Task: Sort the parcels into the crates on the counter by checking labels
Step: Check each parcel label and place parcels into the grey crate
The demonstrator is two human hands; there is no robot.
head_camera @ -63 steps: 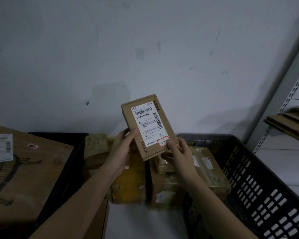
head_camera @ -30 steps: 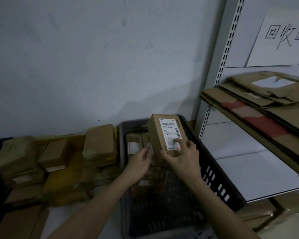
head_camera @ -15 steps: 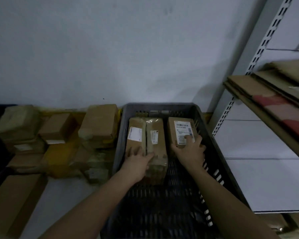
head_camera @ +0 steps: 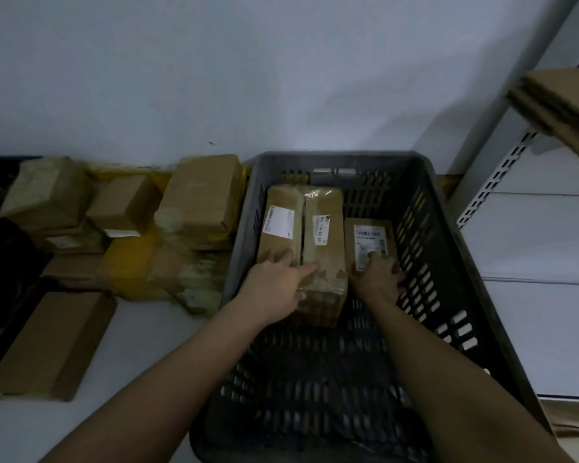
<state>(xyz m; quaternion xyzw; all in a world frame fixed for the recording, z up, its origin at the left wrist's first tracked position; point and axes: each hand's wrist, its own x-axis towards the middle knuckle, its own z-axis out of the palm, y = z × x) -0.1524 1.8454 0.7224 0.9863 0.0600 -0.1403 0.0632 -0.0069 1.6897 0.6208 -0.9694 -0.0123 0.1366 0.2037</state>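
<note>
One grey crate [head_camera: 455,248] holds three labelled parcels [head_camera: 325,235]. Two hands [head_camera: 274,285] reach into it. Left of it on the table [head_camera: 141,349], a heap of unsorted parcels [head_camera: 198,195], too jumbled to count

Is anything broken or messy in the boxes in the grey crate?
One thing stands out a little: the middle parcel in the grey crate looks scuffed and crinkled at its near end, under its clear tape. The left parcel and the small box lie flat and tidy beside it. Nothing has spilled.
</note>
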